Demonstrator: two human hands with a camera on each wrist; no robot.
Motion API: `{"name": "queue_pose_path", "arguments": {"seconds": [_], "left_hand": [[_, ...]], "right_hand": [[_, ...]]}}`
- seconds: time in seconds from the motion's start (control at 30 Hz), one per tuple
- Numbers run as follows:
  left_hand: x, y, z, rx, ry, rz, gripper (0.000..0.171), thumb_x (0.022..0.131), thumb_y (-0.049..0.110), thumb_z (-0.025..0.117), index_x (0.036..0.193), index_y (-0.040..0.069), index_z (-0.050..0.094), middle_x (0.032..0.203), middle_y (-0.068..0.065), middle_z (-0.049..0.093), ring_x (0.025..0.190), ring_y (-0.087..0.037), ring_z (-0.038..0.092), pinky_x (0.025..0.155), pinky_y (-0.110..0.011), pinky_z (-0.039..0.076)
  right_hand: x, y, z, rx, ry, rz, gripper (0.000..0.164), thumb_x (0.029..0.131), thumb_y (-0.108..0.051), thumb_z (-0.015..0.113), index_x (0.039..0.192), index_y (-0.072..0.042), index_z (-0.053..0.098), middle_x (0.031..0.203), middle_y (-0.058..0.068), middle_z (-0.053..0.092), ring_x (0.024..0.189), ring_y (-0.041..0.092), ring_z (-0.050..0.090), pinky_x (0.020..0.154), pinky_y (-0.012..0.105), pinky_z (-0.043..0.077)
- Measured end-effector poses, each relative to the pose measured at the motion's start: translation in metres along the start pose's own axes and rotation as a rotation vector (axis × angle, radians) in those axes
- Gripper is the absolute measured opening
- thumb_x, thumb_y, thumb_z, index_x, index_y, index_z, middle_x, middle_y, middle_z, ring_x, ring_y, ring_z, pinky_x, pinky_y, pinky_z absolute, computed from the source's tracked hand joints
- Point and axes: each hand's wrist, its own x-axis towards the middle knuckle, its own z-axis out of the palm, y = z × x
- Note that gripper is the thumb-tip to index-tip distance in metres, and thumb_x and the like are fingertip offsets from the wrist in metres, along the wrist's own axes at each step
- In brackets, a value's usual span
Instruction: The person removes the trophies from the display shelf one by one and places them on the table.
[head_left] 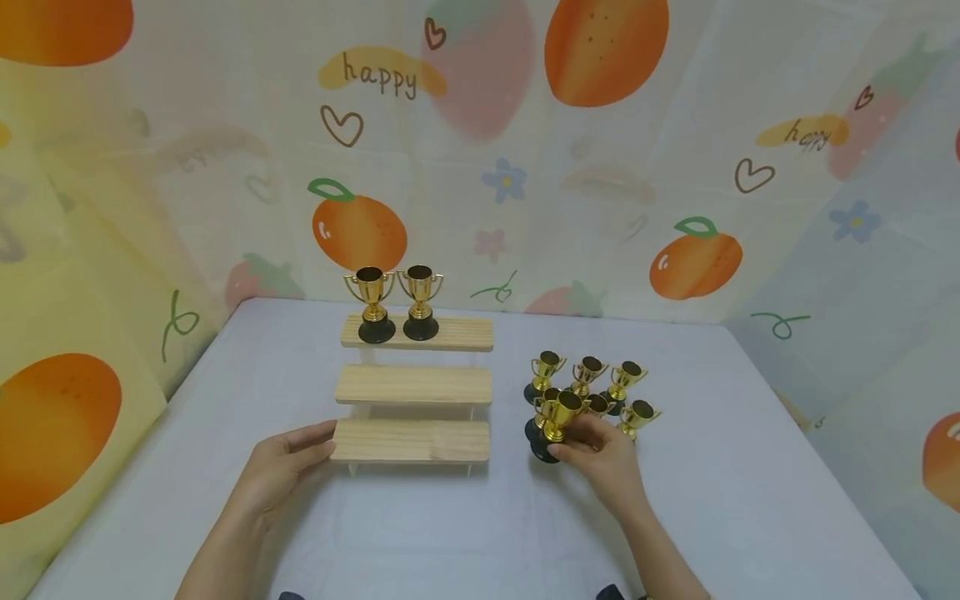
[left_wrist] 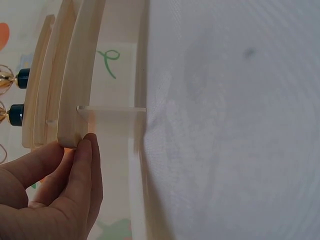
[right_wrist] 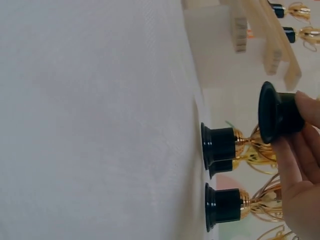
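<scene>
A three-tier wooden display stand (head_left: pixel 412 442) with clear supports stands on the table. My left hand (head_left: pixel 279 468) pinches the left end of its lowest board, thumb on top and fingers beneath in the left wrist view. My right hand (head_left: pixel 606 457) holds a small gold trophy cup (head_left: pixel 564 407) by its lower part. Its black base (right_wrist: pixel 289 114) is raised off the cloth in the right wrist view. Behind that hand stand several more trophies (head_left: pixel 624 377) in a cluster, some partly hidden. Two trophies (head_left: pixel 421 287) are side by side on the left of the top board.
A white cloth (head_left: pixel 690 500) covers the table. Behind and at the sides hangs a fruit-print curtain (head_left: pixel 495 225). The middle board (head_left: pixel 412 385) and lowest board bear no trophies.
</scene>
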Motion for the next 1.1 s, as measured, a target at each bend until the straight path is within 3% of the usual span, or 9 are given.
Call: {"name": "queue_pose_path", "arguments": {"seconds": [0.53,1.1], "left_hand": [[0.002,0.000,-0.001,0.004,-0.001,-0.010,0.058,0.095,0.020,0.066,0.144,-0.003,0.045,0.154,-0.019,0.043,0.097,0.015,0.059,0.088,-0.004,0.052],[0.002,0.001,0.000,0.011,0.002,-0.010,0.059,0.094,0.022,0.067,0.144,-0.003,0.046,0.155,-0.019,0.042,0.097,0.016,0.058,0.088,-0.004,0.051]], "right_hand": [[0.003,0.028,-0.004,-0.070,-0.113,0.067,0.038,0.071,-0.003,0.084,0.107,-0.001,0.070,0.113,0.015,0.071,0.103,0.022,0.070,0.091,0.023,0.060],[0.004,0.033,-0.004,-0.106,-0.184,0.041,0.037,0.072,-0.003,0.084,0.106,0.004,0.068,0.117,0.021,0.068,0.110,0.034,0.069,0.088,0.025,0.061]]}}
